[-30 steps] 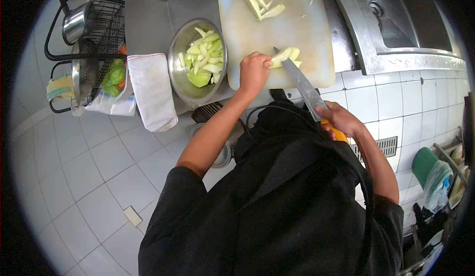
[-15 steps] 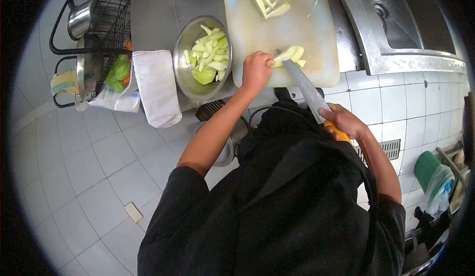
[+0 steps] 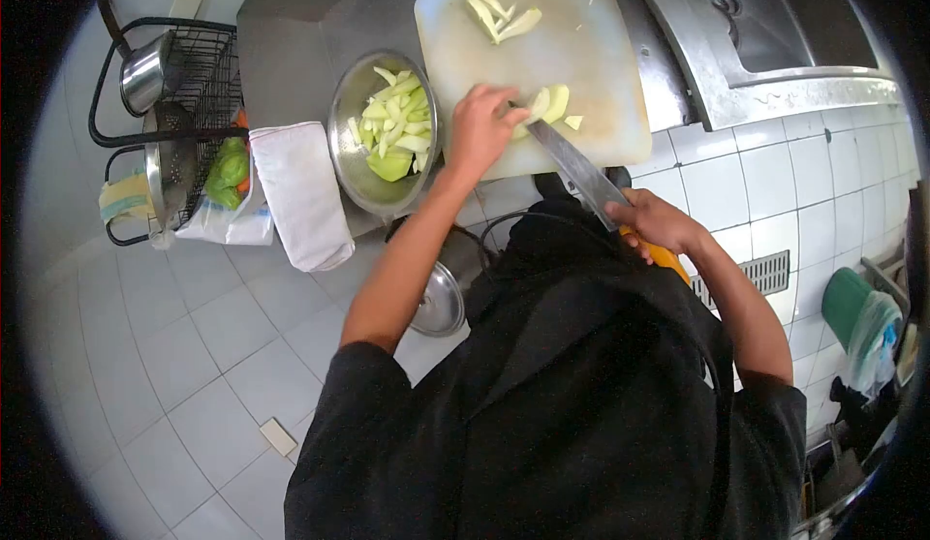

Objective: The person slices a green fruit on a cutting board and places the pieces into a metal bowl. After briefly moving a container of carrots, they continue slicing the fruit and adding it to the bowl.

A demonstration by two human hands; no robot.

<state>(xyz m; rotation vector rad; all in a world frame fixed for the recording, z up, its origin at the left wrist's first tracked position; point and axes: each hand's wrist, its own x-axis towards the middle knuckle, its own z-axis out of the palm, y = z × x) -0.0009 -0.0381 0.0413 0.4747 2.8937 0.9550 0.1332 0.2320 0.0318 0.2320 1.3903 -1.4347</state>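
Gripped in right hand (image 3: 655, 223): knife (image 3: 579, 169), by its orange handle. Left hand (image 3: 487, 125) at blade tip, beside pale-green slices (image 3: 550, 104); can't tell if grasping.

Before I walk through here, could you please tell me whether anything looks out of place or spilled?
A small, off-white rectangular block lies on the pale tiled floor, away from the grey metal counter, which looks odd; I cannot tell what it is. I see no spill or damage.
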